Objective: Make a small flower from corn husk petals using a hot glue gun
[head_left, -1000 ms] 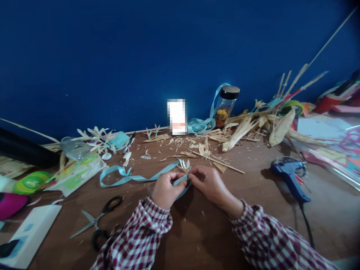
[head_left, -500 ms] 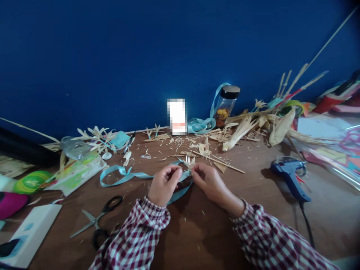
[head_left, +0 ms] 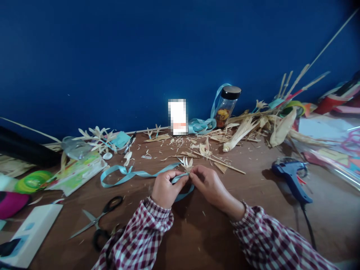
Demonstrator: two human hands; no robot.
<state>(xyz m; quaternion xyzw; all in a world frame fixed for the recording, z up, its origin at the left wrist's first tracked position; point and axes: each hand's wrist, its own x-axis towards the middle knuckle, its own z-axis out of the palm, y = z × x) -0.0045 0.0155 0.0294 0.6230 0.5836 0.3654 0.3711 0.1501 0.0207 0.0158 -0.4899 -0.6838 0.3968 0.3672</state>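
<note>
My left hand (head_left: 168,187) is closed in a pinch on a light blue ribbon (head_left: 149,173), close to the base of a small pale husk flower (head_left: 187,164). Facing it, my right hand (head_left: 207,184) pinches at the flower's base, where thumb and fingertips of both hands meet. The flower's petals point up and away from me. From the left hand the ribbon trails leftward over the table into a loop, and another bend of it hangs below the fingers. Exactly how the ribbon sits around the stem is hidden by my fingertips.
Scissors (head_left: 97,221) lie spread at the left, near a white power strip (head_left: 36,236). A blue glue gun (head_left: 294,180) rests at the right. Behind are husk scraps (head_left: 242,131), a black-lidded jar (head_left: 226,107), coiled ribbon (head_left: 202,126) and finished-looking flowers (head_left: 97,135) by the blue wall.
My left hand has shifted slightly right and in toward the flower, with the ribbon drawn closer around its base. The right hand stays nearly in place, still pinching there.
</note>
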